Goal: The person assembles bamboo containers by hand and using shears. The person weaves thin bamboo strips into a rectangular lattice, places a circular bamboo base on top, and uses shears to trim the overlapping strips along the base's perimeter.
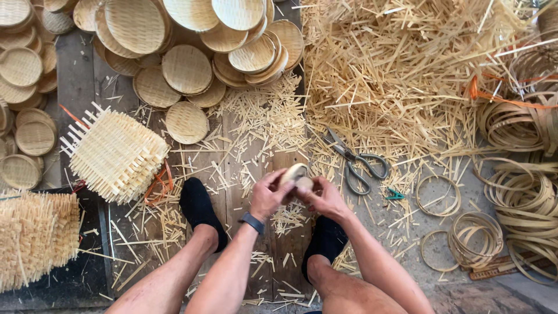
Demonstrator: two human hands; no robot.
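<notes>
Both my hands meet at the middle of the view, above my feet in black socks. My left hand [268,195], with a dark watch on its wrist, and my right hand [324,197] together grip a small round woven bamboo piece [294,173] held on edge between the fingers. Much of that piece is hidden by my fingers. Grey metal scissors [356,164] lie on the floor just right of my hands.
Several round woven bamboo discs [186,70] are piled at the top left. A stack of square woven mats [116,154] sits at the left, another [35,238] at the lower left. Bamboo strip offcuts [395,70] cover the upper right. Coiled bamboo rings [476,238] lie at right.
</notes>
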